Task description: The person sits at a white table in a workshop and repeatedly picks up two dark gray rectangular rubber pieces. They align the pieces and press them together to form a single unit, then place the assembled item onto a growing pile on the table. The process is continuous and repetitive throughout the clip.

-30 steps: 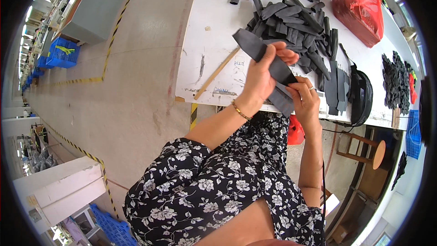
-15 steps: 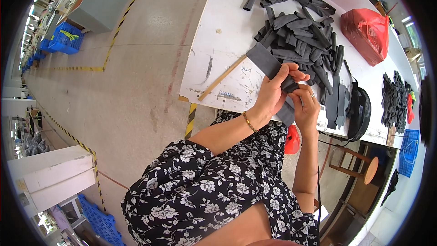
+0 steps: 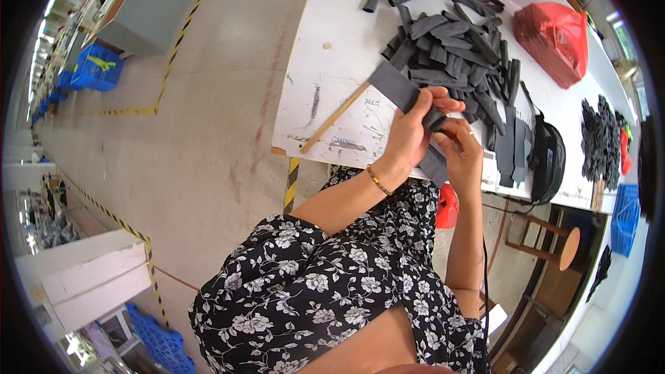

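Observation:
My left hand (image 3: 409, 131) grips a flat dark grey strip (image 3: 392, 86) above the near edge of the white table, thumb along its top. My right hand (image 3: 461, 154) pinches a dark folded part of it beside the left fingers. The strip's lower end hangs out below my hands. Whether it is one piece or several layers is hidden by the fingers. Against the strip's upper end lies a thin wooden stick (image 3: 336, 118). Just beyond my hands is a heap of dark grey tube-like pieces (image 3: 450, 52).
On the table (image 3: 305, 104), flat dark strips (image 3: 511, 149) lie beside a black bag (image 3: 548, 163) at right. A red plastic bag (image 3: 552, 43) stands farther back. A wooden stool (image 3: 569, 249) is at lower right, and a blue crate (image 3: 98, 68) sits across the floor at left.
The view has shifted slightly. Both hands stay on the strip, and my right fingers have moved a little where they pinch the folded part.

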`<state>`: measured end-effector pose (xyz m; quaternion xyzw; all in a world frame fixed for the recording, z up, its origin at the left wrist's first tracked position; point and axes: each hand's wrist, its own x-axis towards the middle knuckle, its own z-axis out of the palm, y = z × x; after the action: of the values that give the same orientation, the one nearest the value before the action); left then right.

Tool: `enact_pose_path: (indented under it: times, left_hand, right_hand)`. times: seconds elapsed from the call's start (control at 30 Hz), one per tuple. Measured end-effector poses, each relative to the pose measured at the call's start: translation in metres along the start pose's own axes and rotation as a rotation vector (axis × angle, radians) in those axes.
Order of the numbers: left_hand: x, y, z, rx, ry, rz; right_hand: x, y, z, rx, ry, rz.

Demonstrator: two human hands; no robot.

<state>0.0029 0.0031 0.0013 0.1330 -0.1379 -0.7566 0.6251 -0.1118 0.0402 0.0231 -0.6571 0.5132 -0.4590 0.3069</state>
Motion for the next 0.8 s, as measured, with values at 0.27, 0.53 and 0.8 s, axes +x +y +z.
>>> enact_pose_path:
  times: [0.27, 0.53, 0.8]
  left_hand:
    - [0.020, 0.033, -0.005, 0.056, -0.161, 0.219]
    - [0.013, 0.033, -0.006, 0.183, -0.365, 0.119]
    - [0.005, 0.059, -0.045, 0.161, -0.124, 0.152]
  right_hand:
    - [-0.015, 0.032, 0.007, 0.270, 0.462, 0.290]
    - [0.000, -0.016, 0.018, 0.113, 0.410, -0.062]
    - [-0.003, -0.009, 0.005, -0.179, 0.403, -0.475]
